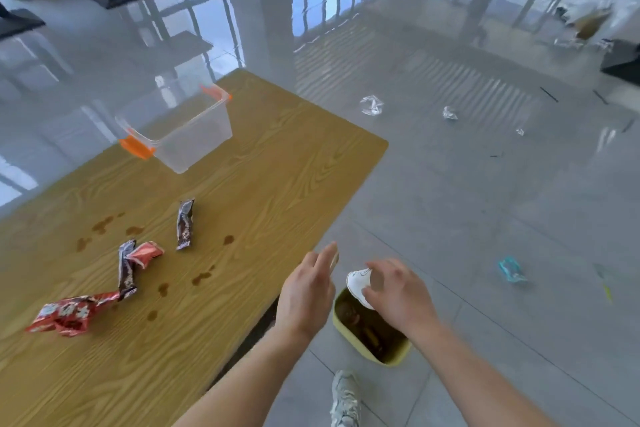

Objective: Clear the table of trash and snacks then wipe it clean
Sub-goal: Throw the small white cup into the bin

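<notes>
Right hand (398,291) fingertips on white cup (358,284) over yellow bin (393,357), left hand (308,291) open, empty

The worktop (277,163) carries four snack wrappers: two red, at (65,314) and (147,253), and two dark, at (185,224) and (126,269), plus one clear plastic box (183,128). On the floor (485,218) stand one yellow bin (372,329) and one teal packet (512,269), with three crumpled clear scraps, the largest at (371,105). One white cup (360,282) is over the bin.

You've got loads of open table (277,163) on the near-right; wrappers (126,267) clutter the left, clear bin (194,135) blocks the far side.
</notes>
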